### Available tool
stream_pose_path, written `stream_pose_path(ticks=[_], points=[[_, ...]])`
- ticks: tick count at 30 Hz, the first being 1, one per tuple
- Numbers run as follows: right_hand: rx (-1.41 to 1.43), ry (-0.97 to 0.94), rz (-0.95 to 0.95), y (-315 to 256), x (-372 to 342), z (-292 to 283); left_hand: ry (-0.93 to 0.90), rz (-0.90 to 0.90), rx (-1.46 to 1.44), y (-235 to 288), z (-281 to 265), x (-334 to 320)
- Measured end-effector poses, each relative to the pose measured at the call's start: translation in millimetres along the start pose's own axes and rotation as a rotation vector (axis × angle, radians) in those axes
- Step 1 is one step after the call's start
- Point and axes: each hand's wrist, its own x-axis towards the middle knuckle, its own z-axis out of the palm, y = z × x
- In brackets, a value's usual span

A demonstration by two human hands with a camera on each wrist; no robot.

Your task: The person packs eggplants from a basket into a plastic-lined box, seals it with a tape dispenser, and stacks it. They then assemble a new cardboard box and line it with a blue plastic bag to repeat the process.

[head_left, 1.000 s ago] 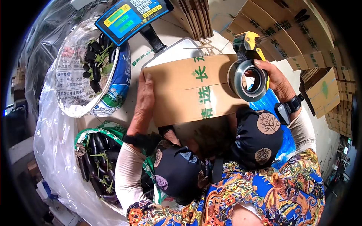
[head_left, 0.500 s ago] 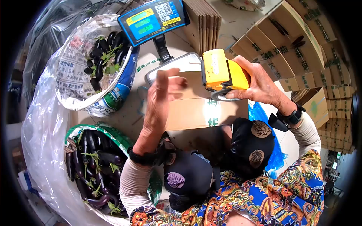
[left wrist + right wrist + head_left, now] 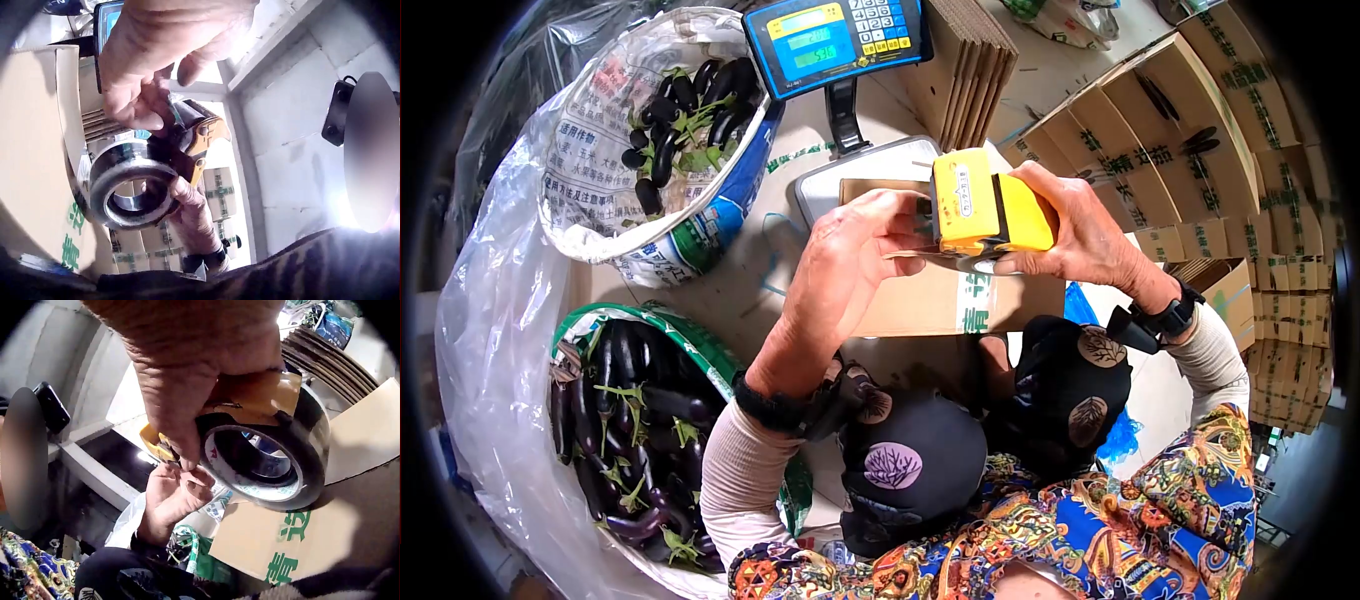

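Observation:
My right hand (image 3: 1090, 225) grips a yellow tape dispenser (image 3: 990, 205) above a cardboard box (image 3: 910, 305) with green printing. A wide roll of clear tape (image 3: 314, 484) sits in the dispenser, its ring facing the right wrist camera. My left hand (image 3: 830, 265) is at the dispenser's front end, fingers bent. In the left wrist view, its thumb and fingertips pinch the shiny tape end (image 3: 177, 112) beside the roller. The box lies over my knees, partly hidden beneath the left hand and the dispenser.
A scale with a blue display (image 3: 840, 40) and a metal platform (image 3: 812, 190) stands ahead. On the left are two lined tubs holding eggplants (image 3: 640, 430). Flattened cartons (image 3: 965, 75) stand behind the scale, and more cardboard boxes (image 3: 1120, 145) fill the right side.
My left hand has left the box's left side and come up to the dispenser's front. The right hand has turned the dispenser so its yellow top shows, over the box.

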Motion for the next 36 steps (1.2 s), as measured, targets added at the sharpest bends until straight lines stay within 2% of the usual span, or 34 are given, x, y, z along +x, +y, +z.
stream_pose_path(ticks=[3,9,15,22,24,25,26,27,30,36], points=[[-0.012,-0.032,0.024,-2.8,2.9,1.0,0.124,0.061,0.207,-8.6,3.4,1.2],[-0.099,-0.065,-0.013,-5.8,5.6,8.6,0.195,0.097,0.43,-22.5,-16.2,6.7],[-0.216,-0.095,-0.031,-16.8,10.4,13.7,0.291,0.155,0.551,-30.3,-21.3,5.2],[-0.254,-0.105,-0.032,-31.3,15.2,17.0,0.394,0.351,0.578,-24.6,-18.9,-3.6],[-0.263,-0.106,-0.069,-34.3,15.5,12.1,0.458,0.392,0.67,-13.7,-32.4,-13.2],[-0.276,-0.11,-0.058,-36.4,13.3,6.2,0.509,0.426,0.559,-6.9,-47.5,-19.6],[-0.293,-0.114,-0.05,-38.2,10.4,0.2,0.598,0.401,0.492,2.8,-55.6,-29.3],[-0.364,-0.095,-0.039,-39.0,7.1,-2.9,0.648,0.359,0.549,9.7,-75.1,-37.8],[-0.412,-0.156,0.016,-38.1,5.4,-3.0,0.553,0.415,0.421,5.2,-133.3,-50.4],[-0.489,-0.192,-0.007,-36.1,14.3,11.3,0.63,0.366,0.458,-12.3,-167.9,-49.9]])
